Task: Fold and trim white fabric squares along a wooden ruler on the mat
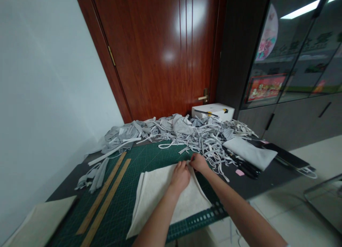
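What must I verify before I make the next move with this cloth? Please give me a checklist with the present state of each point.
1. Left hand resting on the pale cloth: ok.
2. Right hand at the cloth's far right corner: ok.
3. Right fingertips pinching the cloth: cannot tell, too small.
4. Layers even along the left side: not ok, a second edge shows.
5. Wooden strips apart from the cloth: ok.
6. Scraps off the cloth: ok, but heaped close beyond it.

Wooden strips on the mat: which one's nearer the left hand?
The right strip: it lies between the other strip and the cream cloth under the left hand.
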A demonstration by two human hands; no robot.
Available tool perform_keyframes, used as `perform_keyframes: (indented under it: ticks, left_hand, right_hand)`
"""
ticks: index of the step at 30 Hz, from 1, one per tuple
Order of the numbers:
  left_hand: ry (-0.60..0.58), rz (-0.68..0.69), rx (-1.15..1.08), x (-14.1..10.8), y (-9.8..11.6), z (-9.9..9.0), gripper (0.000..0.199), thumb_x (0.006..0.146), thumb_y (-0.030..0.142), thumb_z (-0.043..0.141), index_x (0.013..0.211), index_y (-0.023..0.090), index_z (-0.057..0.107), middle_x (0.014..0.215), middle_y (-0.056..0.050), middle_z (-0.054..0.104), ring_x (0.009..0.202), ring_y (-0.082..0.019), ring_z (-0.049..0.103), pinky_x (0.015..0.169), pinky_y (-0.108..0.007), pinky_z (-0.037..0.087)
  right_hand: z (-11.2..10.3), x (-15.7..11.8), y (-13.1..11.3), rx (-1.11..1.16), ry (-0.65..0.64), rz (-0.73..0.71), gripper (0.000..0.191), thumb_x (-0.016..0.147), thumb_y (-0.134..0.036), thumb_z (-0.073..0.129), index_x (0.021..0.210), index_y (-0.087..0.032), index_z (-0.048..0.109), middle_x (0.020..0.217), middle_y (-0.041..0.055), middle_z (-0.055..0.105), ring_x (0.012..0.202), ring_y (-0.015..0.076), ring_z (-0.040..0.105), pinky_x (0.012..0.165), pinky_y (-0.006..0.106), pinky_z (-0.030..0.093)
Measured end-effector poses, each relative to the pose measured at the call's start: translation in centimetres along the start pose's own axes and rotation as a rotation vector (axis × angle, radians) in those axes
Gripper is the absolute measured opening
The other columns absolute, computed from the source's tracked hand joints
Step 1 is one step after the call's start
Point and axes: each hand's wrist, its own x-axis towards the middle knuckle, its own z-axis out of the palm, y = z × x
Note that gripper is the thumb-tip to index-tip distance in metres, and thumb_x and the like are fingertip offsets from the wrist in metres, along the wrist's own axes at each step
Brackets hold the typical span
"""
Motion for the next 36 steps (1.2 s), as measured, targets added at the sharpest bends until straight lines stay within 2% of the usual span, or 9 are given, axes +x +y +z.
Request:
perform_keyframes:
  ticks: [5, 9, 12, 16, 21, 24, 29, 32, 36]
  left_hand:
    - [0.007, 0.063, -0.052, -0.2, -0.8, 0.6, 0.036, 0.087, 0.013, 0.037, 0.117, 0.013, 0.056, 0.129, -0.009, 0.051, 0.124, -0.019, 0.043, 0.109, -0.032, 0.032]
    - [-0.012, 0.103, -0.081, 0.0, -1.2, 0.8, 0.039, 0.089, 0.016, 0.035, 0.124, 0.013, 0.052, 0.135, -0.010, 0.050, 0.128, -0.018, 0.042, 0.110, -0.033, 0.032]
    - [-0.021, 0.124, -0.092, 0.1, -1.3, 0.9, 0.042, 0.090, 0.017, 0.035, 0.129, 0.010, 0.049, 0.136, -0.012, 0.049, 0.130, -0.018, 0.040, 0.111, -0.034, 0.031]
    - [-0.022, 0.131, -0.093, 0.1, -1.4, 1.0, 0.043, 0.091, 0.020, 0.036, 0.130, 0.007, 0.048, 0.136, -0.014, 0.049, 0.128, -0.020, 0.042, 0.112, -0.034, 0.030]
    - [-0.015, 0.148, -0.085, 0.1, -1.4, 1.0, 0.036, 0.089, 0.019, 0.040, 0.120, 0.011, 0.058, 0.132, -0.012, 0.053, 0.126, -0.020, 0.045, 0.111, -0.036, 0.031]
    - [-0.011, 0.160, -0.079, 0.1, -1.4, 1.0, 0.031, 0.089, 0.018, 0.042, 0.112, 0.013, 0.062, 0.130, -0.012, 0.055, 0.125, -0.021, 0.046, 0.111, -0.037, 0.031]
    - [0.001, 0.185, -0.085, 0.1, -1.4, 1.0, 0.031, 0.089, 0.018, 0.043, 0.113, 0.016, 0.062, 0.134, -0.010, 0.052, 0.128, -0.020, 0.043, 0.111, -0.037, 0.031]
    - [0.008, 0.188, -0.092, 0.1, -1.4, 1.0, 0.032, 0.089, 0.018, 0.044, 0.116, 0.017, 0.061, 0.135, -0.010, 0.051, 0.128, -0.020, 0.042, 0.111, -0.038, 0.032]
    - [0.005, 0.170, -0.098, 0.1, -1.4, 1.0, 0.034, 0.090, 0.019, 0.043, 0.120, 0.020, 0.059, 0.135, -0.009, 0.051, 0.129, -0.022, 0.042, 0.110, -0.039, 0.032]
  right_hand:
    - [0.1, 0.1, 0.1, -0.002, 0.009, 0.013, 0.008, 0.068, -0.012, 0.061, 0.073, -0.017, 0.065, 0.070, 0.0049, 0.069, 0.071, 0.0172, 0.066, 0.058, 0.021, 0.044]
    - [-0.4, 0.2, 0.6, 0.048, -0.044, 0.053, 0.015, 0.072, -0.016, 0.060, 0.085, -0.018, 0.066, 0.066, 0.0023, 0.069, 0.054, 0.0138, 0.064, 0.048, 0.019, 0.044]
    - [-0.9, 0.2, 1.0, 0.072, -0.072, 0.082, 0.023, 0.075, -0.015, 0.058, 0.096, -0.017, 0.065, 0.070, 0.0022, 0.070, 0.050, 0.0123, 0.063, 0.043, 0.017, 0.043]
    - [-1.2, -0.1, 1.0, 0.042, -0.090, 0.074, 0.018, 0.083, -0.019, 0.052, 0.091, -0.016, 0.068, 0.073, 0.0058, 0.070, 0.050, 0.0131, 0.063, 0.043, 0.019, 0.043]
    - [-1.3, 0.3, -0.2, -0.062, -0.131, 0.035, 0.024, 0.081, -0.038, 0.062, 0.093, -0.017, 0.067, 0.084, 0.0057, 0.070, 0.076, 0.0177, 0.066, 0.061, 0.023, 0.048]
    - [-1.6, 1.1, -1.2, -0.119, -0.233, 0.039, 0.024, 0.082, -0.037, 0.063, 0.093, -0.016, 0.065, 0.093, 0.0052, 0.067, 0.086, 0.0176, 0.063, 0.072, 0.028, 0.050]
    - [-2.1, 1.6, -2.3, -0.199, -0.418, 0.079, 0.029, 0.090, -0.035, 0.054, 0.112, -0.017, 0.057, 0.111, 0.0061, 0.060, 0.092, 0.0178, 0.061, 0.078, 0.037, 0.053]
    - [-2.4, 1.4, -2.8, -0.241, -0.486, 0.083, 0.027, 0.090, -0.034, 0.055, 0.110, -0.015, 0.058, 0.105, 0.0055, 0.062, 0.086, 0.0160, 0.062, 0.074, 0.035, 0.053]
    - [-2.5, 1.3, -3.2, -0.275, -0.491, 0.052, 0.017, 0.081, -0.028, 0.066, 0.087, -0.012, 0.066, 0.081, 0.0064, 0.066, 0.075, 0.0182, 0.065, 0.067, 0.031, 0.053]
